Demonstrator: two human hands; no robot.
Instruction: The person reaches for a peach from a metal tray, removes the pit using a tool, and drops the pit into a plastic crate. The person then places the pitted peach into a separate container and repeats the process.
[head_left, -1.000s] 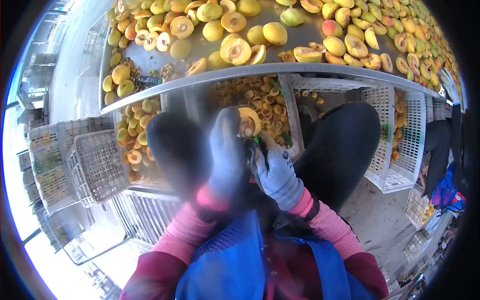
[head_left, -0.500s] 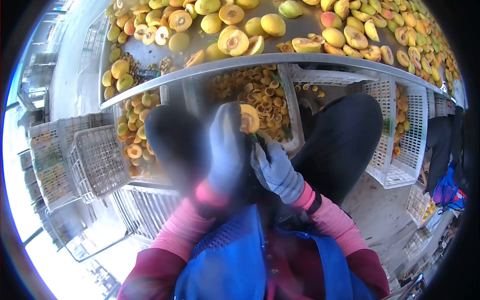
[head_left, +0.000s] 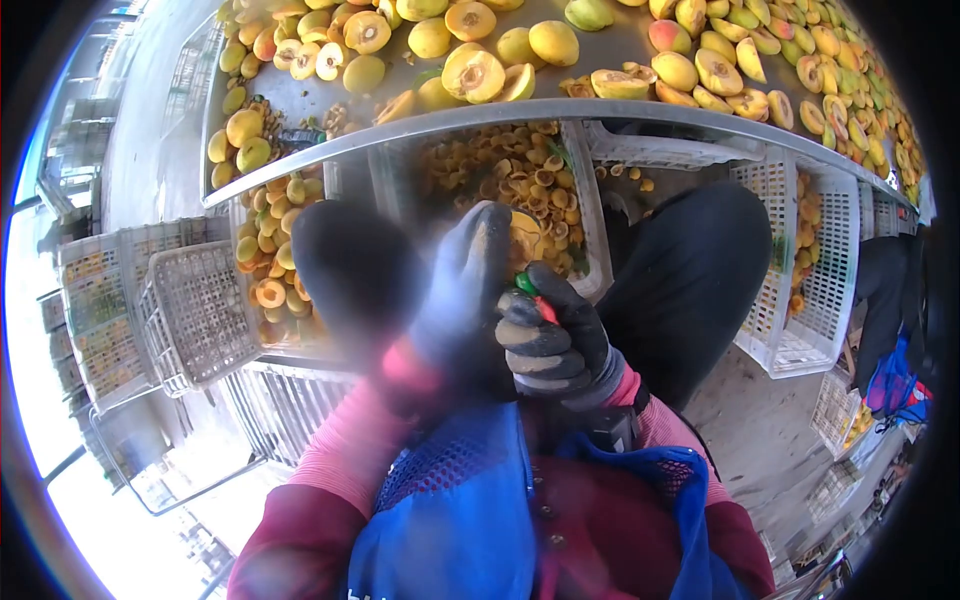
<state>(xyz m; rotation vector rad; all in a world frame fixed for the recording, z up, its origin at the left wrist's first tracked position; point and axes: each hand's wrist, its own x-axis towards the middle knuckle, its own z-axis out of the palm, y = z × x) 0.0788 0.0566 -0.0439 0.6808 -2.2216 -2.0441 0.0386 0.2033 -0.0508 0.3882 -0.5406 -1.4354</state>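
Note:
My left hand (head_left: 465,265), in a grey glove with dark-coated fingers, is closed around a halved yellow peach (head_left: 525,240). The cut face of that half is turned toward my right hand. My right hand (head_left: 555,345), gloved as well, has its fingers wrapped round a small tool with a green and red handle (head_left: 535,295). The tool's working end meets the fruit and is hidden, so its exact kind does not show. Both hands are close together over my lap, above a crate (head_left: 596,225) of cut fruit scraps.
A metal table (head_left: 620,112) spread with whole and halved peaches stands in front. Peaches fill a bin (head_left: 275,350) by my left knee. White plastic crates (head_left: 205,320) stack at left, and another crate (head_left: 815,270) stands at right. A person's dark-clothed leg (head_left: 880,285) shows at far right.
My right hand has rolled over, so its curled fingers and the tool's green and red handle now show. The peach half has turned and sits slightly lower and to the right.

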